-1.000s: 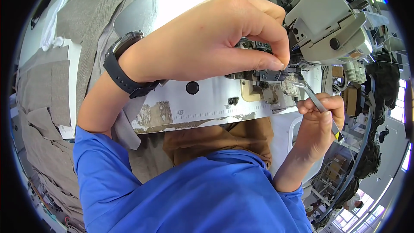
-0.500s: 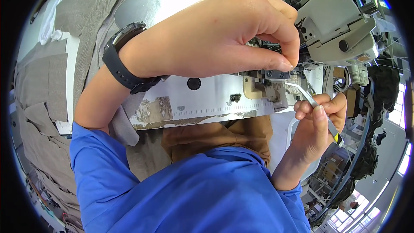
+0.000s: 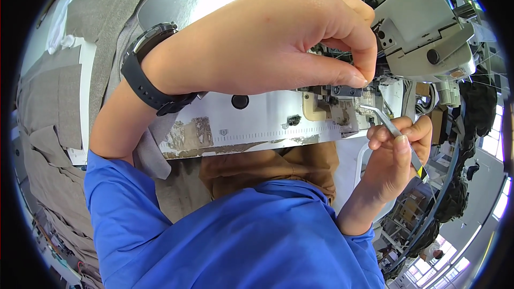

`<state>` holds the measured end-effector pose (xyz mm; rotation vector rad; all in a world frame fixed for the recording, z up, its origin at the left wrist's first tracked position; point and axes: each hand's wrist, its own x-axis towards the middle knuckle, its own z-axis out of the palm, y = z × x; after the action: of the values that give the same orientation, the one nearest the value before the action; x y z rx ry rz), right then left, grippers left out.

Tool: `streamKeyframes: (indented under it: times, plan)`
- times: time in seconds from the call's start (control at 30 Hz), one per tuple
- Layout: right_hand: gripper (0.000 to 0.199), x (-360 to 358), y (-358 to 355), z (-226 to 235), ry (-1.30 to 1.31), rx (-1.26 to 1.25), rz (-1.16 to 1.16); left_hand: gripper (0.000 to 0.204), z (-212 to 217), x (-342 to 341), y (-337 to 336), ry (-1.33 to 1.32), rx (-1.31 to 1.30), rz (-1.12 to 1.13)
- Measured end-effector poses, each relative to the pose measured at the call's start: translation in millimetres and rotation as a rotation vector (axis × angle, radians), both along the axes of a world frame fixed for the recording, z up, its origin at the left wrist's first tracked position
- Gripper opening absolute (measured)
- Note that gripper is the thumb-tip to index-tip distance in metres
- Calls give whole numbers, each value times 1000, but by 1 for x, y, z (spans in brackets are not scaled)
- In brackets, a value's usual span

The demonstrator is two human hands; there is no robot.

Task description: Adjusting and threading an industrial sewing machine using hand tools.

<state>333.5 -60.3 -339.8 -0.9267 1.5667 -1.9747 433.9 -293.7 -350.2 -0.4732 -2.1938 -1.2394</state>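
Head view: thin thread (image 3: 342, 53) was pinched in left-hand fingers (image 3: 360, 77); bent steel tweezers (image 3: 393, 131) were gripped by the right hand (image 3: 393, 163); the tips are best held steady near the grey sewing-machine head (image 3: 423, 27).

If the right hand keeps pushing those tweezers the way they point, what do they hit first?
Probably the dark needle and presser-foot area of the sewing machine. The right hand aims the tweezers up-left, tips just short of it, below the left hand's pinched fingertips. Depth is unclear.
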Motion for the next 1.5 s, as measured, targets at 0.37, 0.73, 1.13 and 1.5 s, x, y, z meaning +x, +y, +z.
streamKeyframes:
  times: [0.37, 0.73, 1.13, 1.5]
  plan:
    - [24, 1, 0, -2, -22, -20, -33, 5, 6, 7, 13, -72, 112, 56]
    - [22, -6, -8, 0, 174, 98, -142, 12, 11, 9, -2, -188, 161, 324]
    - [23, -5, -35, -10, 685, 336, -223, 18, 4, 9, 1, -179, 141, 380]
    - [21, -2, -36, -10, 781, 428, -188, 23, 2, 8, 1, -184, 88, 438]
